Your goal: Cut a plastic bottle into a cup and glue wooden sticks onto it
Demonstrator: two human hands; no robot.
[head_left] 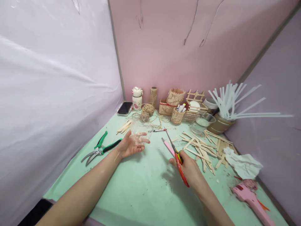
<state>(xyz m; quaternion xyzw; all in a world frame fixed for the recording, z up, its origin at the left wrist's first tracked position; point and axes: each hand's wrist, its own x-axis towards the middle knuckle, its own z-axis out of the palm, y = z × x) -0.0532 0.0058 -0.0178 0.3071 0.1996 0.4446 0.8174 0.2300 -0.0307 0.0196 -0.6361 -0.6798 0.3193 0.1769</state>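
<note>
My left hand [130,146] lies palm up over the green table [141,188], fingers loosely curled round a clear plastic cup [138,131] that rests in the palm. My right hand [190,171] is closed round the red-orange handles of a pair of scissors [175,153]; the blades point up and away toward the back of the table. A pink pen-like tool [168,147] lies just left of the blades. The two hands are apart, with bare table between them.
Green-handled pliers [100,149] lie left of my left hand. A heap of wooden craft sticks [202,146], crumpled tissue [243,164] and a pink tool [251,197] lie to the right. Twine [147,111], stick-built holders [176,106], a bottle [137,98] and a phone [124,108] line the back.
</note>
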